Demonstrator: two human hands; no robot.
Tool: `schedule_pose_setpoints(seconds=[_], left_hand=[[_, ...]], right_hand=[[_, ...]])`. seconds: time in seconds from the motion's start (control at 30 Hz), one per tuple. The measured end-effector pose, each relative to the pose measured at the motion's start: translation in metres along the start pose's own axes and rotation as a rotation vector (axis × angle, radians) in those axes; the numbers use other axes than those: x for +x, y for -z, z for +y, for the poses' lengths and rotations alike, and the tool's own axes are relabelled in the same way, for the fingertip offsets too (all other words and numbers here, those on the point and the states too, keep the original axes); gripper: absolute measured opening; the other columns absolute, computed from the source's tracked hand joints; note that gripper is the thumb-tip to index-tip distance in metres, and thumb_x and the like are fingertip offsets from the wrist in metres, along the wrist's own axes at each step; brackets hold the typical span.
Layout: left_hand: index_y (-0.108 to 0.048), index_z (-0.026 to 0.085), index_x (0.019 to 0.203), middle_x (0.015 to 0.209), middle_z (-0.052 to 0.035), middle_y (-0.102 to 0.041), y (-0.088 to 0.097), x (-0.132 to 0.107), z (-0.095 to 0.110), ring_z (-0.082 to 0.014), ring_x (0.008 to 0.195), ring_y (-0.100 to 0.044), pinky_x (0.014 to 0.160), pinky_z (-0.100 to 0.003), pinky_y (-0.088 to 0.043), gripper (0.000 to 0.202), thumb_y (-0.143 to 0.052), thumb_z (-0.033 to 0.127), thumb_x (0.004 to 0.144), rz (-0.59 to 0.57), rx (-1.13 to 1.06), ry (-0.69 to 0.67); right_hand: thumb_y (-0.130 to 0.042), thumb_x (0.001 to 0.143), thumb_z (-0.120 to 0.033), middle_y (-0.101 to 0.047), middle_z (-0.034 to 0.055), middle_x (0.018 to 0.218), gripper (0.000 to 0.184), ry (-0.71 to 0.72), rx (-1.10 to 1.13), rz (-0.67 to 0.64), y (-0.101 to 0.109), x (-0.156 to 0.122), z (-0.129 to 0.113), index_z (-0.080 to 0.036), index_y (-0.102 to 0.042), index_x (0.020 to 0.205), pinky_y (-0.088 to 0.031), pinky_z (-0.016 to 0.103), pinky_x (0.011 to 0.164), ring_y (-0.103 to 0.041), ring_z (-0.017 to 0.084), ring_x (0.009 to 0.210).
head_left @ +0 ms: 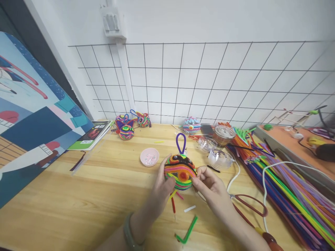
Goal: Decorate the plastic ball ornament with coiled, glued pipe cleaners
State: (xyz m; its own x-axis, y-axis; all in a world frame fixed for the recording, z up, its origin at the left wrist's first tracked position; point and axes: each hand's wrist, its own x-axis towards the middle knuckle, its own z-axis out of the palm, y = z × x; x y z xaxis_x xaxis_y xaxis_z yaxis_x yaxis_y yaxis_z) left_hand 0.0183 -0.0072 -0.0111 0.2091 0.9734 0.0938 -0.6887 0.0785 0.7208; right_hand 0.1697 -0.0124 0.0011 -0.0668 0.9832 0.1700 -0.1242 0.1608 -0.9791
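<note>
A round pipe-cleaner ornament [180, 167] in bright stripes, with an orange centre and a purple loop [181, 143] on top, is held above the table. My left hand [162, 183] grips its left side, thumb across the front. At its right edge, the thumb and fingers of my right hand [209, 182] pinch close together; what lies between those fingertips is partly hidden. Beneath the ornament lie a bent green pipe cleaner [188, 232], a short white strip [190, 208] and a red stick-like piece [173, 205].
Scissors [250, 205] and a white cable [265, 184] lie beside a large bundle of pipe cleaners [288, 188] on the right. A pink dish [149, 157] sits left of centre. Several finished ornaments [126, 132] stand farther back. Clear plastic shells [220, 158] rest near a tin-like container [224, 134].
</note>
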Motion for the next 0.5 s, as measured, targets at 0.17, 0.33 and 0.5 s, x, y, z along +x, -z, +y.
schedule_pose_setpoints(seconds=[0.17,0.33,0.5], left_hand=[[-0.035,0.025,0.142,0.126,-0.0125,-0.061,-0.001,-0.001,0.003,-0.0294,0.118,-0.057,0.102,-0.047,-0.042,0.065,-0.062,0.039,0.084,0.018,-0.098,0.041],[-0.041,0.025,0.137,0.116,-0.0098,-0.067,-0.005,0.0,0.006,-0.0256,0.108,-0.063,0.097,-0.043,-0.047,0.057,-0.062,0.034,0.085,0.069,-0.128,0.011],[-0.048,0.022,0.13,0.114,-0.0092,-0.068,-0.004,0.002,0.009,-0.0259,0.106,-0.064,0.092,-0.042,-0.05,0.061,-0.072,0.037,0.076,0.111,-0.107,-0.031]], right_hand=[[-0.073,0.076,-0.05,-0.045,-0.0061,0.061,0.036,0.01,0.028,-0.028,0.001,0.001,0.002,-0.021,-0.052,0.074,-0.032,0.021,0.049,-0.039,0.009,0.054],[-0.057,0.087,-0.055,-0.05,-0.0032,0.06,0.035,0.055,-0.102,-0.047,0.012,0.006,-0.007,-0.021,-0.056,0.079,-0.038,0.026,0.056,-0.046,0.013,0.056],[-0.05,0.092,-0.052,-0.049,-0.0018,0.059,0.04,0.151,-0.258,0.138,0.034,0.018,-0.017,-0.022,-0.051,0.066,-0.037,0.028,0.058,-0.045,0.014,0.057]])
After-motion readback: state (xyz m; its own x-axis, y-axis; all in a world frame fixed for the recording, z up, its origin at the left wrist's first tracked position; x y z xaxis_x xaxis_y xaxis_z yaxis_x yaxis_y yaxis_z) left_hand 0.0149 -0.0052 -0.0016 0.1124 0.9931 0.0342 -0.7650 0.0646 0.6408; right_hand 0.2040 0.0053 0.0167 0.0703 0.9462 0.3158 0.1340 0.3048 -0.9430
